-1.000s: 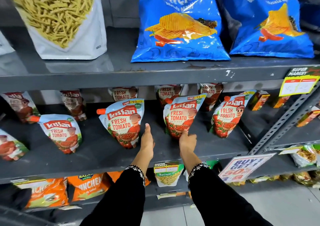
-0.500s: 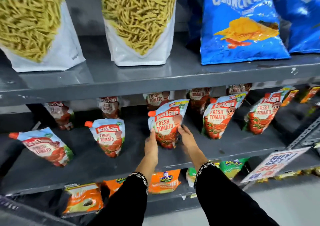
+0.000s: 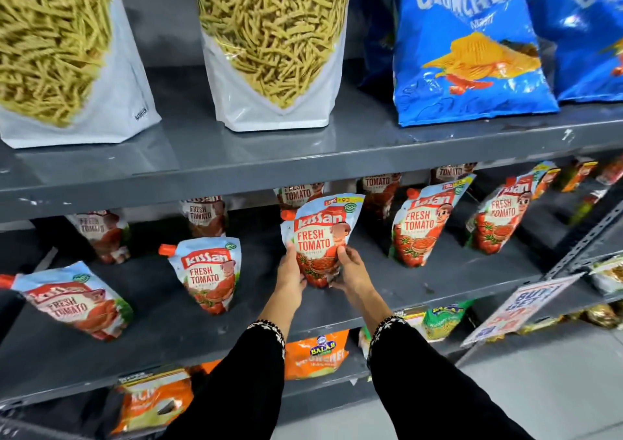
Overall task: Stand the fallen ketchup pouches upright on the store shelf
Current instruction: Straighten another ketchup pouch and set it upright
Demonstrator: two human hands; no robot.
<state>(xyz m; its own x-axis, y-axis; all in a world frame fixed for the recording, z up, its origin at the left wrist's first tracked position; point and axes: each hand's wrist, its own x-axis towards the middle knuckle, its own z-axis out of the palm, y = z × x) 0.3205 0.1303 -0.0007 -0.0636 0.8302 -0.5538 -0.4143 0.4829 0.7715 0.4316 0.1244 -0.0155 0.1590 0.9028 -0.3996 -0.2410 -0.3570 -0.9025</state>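
I hold a ketchup pouch (image 3: 320, 233) upright on the grey middle shelf (image 3: 371, 291), at the centre of the view. My left hand (image 3: 289, 272) grips its lower left side and my right hand (image 3: 350, 271) its lower right side. More pouches stand along the front: one to the left (image 3: 207, 272), a tilted one at the far left (image 3: 76, 299), and two to the right (image 3: 421, 223) (image 3: 499, 213). Another row of pouches (image 3: 205, 213) stands behind them in shadow.
The shelf above (image 3: 303, 156) carries two white bags of yellow sticks (image 3: 273, 51) and blue crisp bags (image 3: 468, 44). Orange snack bags (image 3: 317, 352) fill the shelf below. A slanted promotion sign (image 3: 519, 308) and a perforated upright (image 3: 586, 237) stand at the right.
My view has swung left along the shelf. Both hands went from resting open on the shelf to gripping the centre pouch by its sides, and it now stands straighter.
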